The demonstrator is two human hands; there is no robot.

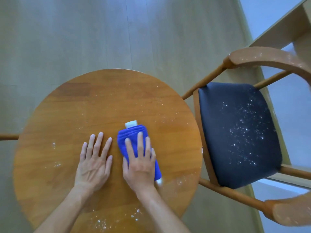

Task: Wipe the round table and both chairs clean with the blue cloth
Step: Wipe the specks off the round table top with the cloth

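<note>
A round wooden table (pixel 70 115) fills the lower left, speckled with white crumbs near its edges. On its middle lies the folded blue cloth (pixel 130 134), with a white edge showing at its far and near ends. My right hand (pixel 140 163) presses flat on the cloth with straight fingers. My left hand (pixel 94 163) rests flat on the bare tabletop just left of the cloth. To the right stands a wooden chair (pixel 262 58) with a dark padded seat (pixel 235 132) dusted with white specks.
A thin wooden part (pixel 8 137) pokes out past the table's left edge. Pale wood floor (pixel 84 39) lies beyond the table. A light wooden frame (pixel 286 26) and a window or glass panel stand at the far right behind the chair.
</note>
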